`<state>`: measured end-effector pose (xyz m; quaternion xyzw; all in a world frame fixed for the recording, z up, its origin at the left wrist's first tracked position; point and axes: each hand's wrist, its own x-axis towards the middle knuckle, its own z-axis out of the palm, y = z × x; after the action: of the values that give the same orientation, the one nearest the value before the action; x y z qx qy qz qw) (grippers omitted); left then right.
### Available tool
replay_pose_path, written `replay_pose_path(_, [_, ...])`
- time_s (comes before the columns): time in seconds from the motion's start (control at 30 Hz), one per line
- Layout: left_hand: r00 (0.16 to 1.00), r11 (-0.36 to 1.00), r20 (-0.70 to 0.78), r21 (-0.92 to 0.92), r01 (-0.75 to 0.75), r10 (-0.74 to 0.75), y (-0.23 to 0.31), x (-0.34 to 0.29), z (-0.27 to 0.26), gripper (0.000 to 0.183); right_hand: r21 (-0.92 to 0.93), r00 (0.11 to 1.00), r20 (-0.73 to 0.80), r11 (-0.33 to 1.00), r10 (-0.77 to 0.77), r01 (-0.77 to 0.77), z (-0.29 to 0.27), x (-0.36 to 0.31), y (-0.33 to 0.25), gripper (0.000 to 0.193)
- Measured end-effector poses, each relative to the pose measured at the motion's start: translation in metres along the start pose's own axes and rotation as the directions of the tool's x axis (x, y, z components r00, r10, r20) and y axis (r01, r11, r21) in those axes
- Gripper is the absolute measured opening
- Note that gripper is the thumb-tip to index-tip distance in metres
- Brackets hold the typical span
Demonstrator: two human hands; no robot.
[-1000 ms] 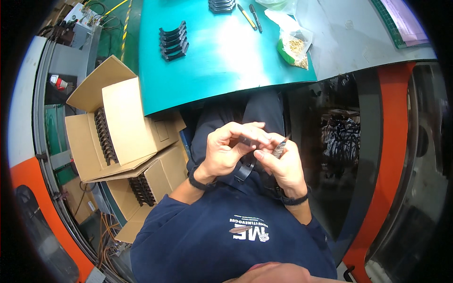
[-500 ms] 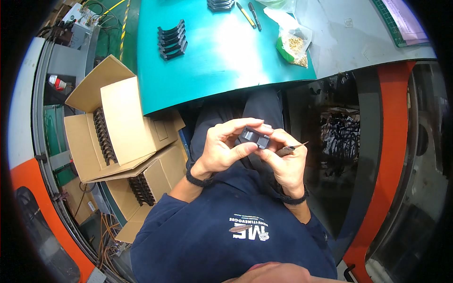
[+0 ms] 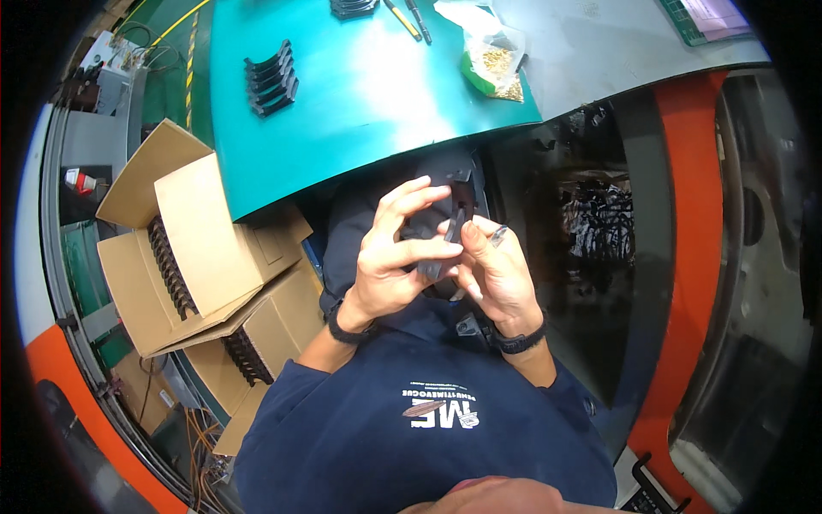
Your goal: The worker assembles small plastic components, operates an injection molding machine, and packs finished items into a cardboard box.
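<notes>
A dark plastic part (image 3: 461, 204) stands on edge between my two hands, in front of my lap. My left hand (image 3: 398, 253) grips it, fingers along its left side and thumb near its lower end. At the part's right side, my right hand (image 3: 503, 278) is closed, with thumb and fingertips against the edge. A small shiny metal tool (image 3: 498, 236) pokes out beside that hand's index finger; most of it is hidden by the hand.
Ahead lies a green-topped table (image 3: 342, 128) holding a row of black curved parts (image 3: 271, 79), a second stack (image 3: 353, 7), two pens (image 3: 402, 20) and a bag of small brass-coloured pieces (image 3: 497, 67). Open cardboard boxes (image 3: 201, 231) with dark parts stand at my left.
The dark part has turned from lying flat to upright on edge. My right hand has shifted its grip, and the tool's pointed tip no longer shows. The view has swung slightly right.
</notes>
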<state>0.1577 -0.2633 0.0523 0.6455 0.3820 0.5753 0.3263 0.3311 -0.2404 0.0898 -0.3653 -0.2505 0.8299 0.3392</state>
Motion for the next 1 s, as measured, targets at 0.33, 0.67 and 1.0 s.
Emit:
replay_pose_path(0.33, [0.846, 0.789, -0.071, -0.409, 0.458, -0.528, 0.044, 0.002, 0.001, 0.016, -0.632, 0.957, -0.114, 0.763, -0.267, 0.138, -0.004, -0.013, -0.022, 0.056])
replay_pose_path(0.67, [0.872, 0.880, -0.121, -0.062, 0.470, -0.475, 0.067, 0.008, 0.001, 0.018, -0.893, 0.547, 0.363, -0.115, -0.754, 0.434, 0.042, -0.024, -0.024, 0.028])
replay_pose_path(1.0, [0.854, 0.878, -0.220, -0.031, 0.478, -0.472, 0.072, 0.010, 0.006, 0.014, -0.908, 0.543, 0.368, -0.167, -0.755, 0.383, 0.045, -0.024, -0.017, 0.026])
